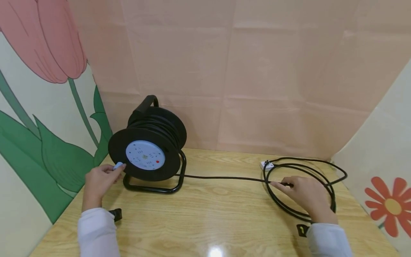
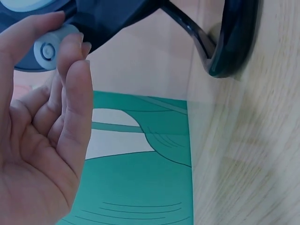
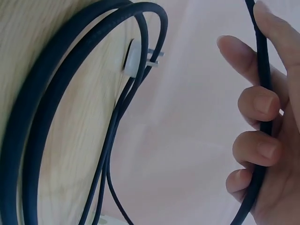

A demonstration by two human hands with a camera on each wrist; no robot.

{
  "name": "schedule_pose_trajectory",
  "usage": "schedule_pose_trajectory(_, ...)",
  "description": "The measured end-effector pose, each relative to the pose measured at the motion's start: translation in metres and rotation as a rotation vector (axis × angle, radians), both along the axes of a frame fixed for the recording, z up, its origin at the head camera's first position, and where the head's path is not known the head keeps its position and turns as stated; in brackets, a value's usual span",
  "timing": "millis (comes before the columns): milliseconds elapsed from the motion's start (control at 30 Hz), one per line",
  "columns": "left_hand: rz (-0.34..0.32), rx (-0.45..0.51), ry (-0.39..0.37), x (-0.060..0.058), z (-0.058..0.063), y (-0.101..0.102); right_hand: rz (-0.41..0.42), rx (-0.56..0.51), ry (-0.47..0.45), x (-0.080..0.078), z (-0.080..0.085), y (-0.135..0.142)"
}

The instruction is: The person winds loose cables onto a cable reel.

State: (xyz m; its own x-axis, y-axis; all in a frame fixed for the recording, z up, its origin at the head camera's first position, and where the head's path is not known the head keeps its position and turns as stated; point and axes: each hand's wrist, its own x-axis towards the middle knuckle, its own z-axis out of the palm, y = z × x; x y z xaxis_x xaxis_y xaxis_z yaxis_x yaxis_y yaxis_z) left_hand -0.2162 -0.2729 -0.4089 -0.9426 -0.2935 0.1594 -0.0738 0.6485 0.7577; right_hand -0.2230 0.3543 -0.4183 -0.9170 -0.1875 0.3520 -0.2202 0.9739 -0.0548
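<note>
A black cable reel (image 1: 154,174) stands at the left of the table, with a pale blue socket panel (image 1: 144,155) on its front disc and cable wound round its drum. My left hand (image 1: 101,182) pinches the light blue crank knob (image 2: 50,48) at the disc's edge between thumb and fingers. Over at the right, my right hand (image 1: 308,194) grips a length of black cable (image 3: 263,61), its fingers curled round it. Below that hand lie loose loops of cable (image 1: 282,206). A white plug (image 1: 267,165) rests at their back left, its metal pins showing in the right wrist view.
A stretch of cable (image 1: 221,177) runs across the wooden table (image 1: 199,221) from reel to loops. The reel stands on a black tube frame (image 1: 154,191) and has a carrying handle (image 1: 146,105) on top. Behind hangs a pinkish backdrop (image 1: 257,71); flower-printed panels flank both sides.
</note>
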Motion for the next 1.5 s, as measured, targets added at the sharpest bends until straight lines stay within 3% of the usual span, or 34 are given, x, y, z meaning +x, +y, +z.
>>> schedule_pose_trajectory(267, 0.063, 0.006, 0.050, 0.001, 0.002, 0.001, 0.052, 0.017, -0.055, -0.003, -0.001, -0.006)
schedule_pose_trajectory(667, 0.165, 0.125, 0.087, 0.002, 0.009, 0.006, 0.013, 0.029, 0.055, -0.006, -0.007, -0.013)
schedule_pose_trajectory(933, 0.262, 0.232, 0.204, 0.003, 0.018, 0.010, -0.020, -0.009, -0.007, -0.003, -0.004, 0.001)
schedule_pose_trajectory(1033, 0.286, 0.274, 0.235, 0.003, 0.020, 0.013, -0.014, -0.017, 0.020, -0.002, -0.003, 0.004)
schedule_pose_trajectory(1267, 0.288, 0.381, 0.296, 0.004, 0.026, 0.019, -0.025, -0.054, 0.186, -0.003, -0.003, 0.005)
schedule_pose_trajectory(1500, 0.285, 0.461, 0.335, 0.005, 0.031, 0.024, -0.012, -0.040, 0.118, -0.003, -0.003, 0.006)
